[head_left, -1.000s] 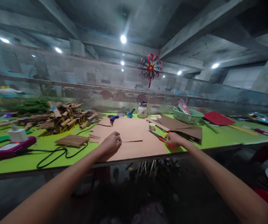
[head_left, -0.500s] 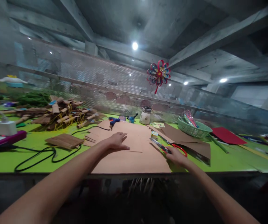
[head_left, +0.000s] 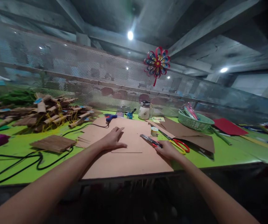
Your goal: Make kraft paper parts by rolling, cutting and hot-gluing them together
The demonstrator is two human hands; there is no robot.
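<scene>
Right hand (head_left: 167,150): grip closed around a cutter (head_left: 150,141), its metal end angled over the brown paper.
Left hand (head_left: 111,138): grip spread wide on the paper; a slip of that metal end leftward could catch its thumb.
Brown paper (head_left: 134,132): layered flat on the surface (head_left: 232,155); uneven pressure might skew the sheets.
Scissors (head_left: 181,146): just beside the right wrist, where a sleeve-level knock could shift them.
Tape roll (head_left: 154,132): near the cutter, easily bumped.
</scene>
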